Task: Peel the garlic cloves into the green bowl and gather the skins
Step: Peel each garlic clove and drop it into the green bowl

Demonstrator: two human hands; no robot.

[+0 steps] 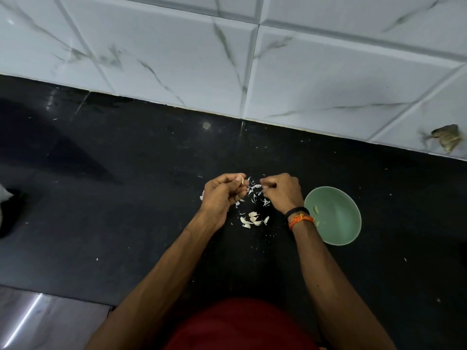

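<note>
My left hand (222,193) pinches a pale garlic clove (242,179) between thumb and fingers above the black counter. My right hand (281,192) is curled just right of it, its fingertips pinching a scrap of garlic skin (263,184). Loose white skins (254,192) lie scattered on the counter between the two hands. Several unpeeled cloves (252,219) sit in a small cluster nearer to me. The green bowl (336,231) stands right of my right wrist with a few peeled cloves (316,210) inside.
The black counter (126,198) runs back to a white marbled tile wall (227,59). A white object (4,194) shows at the far left edge. A steel surface (38,322) lies at the lower left. Small skin flecks dot the counter.
</note>
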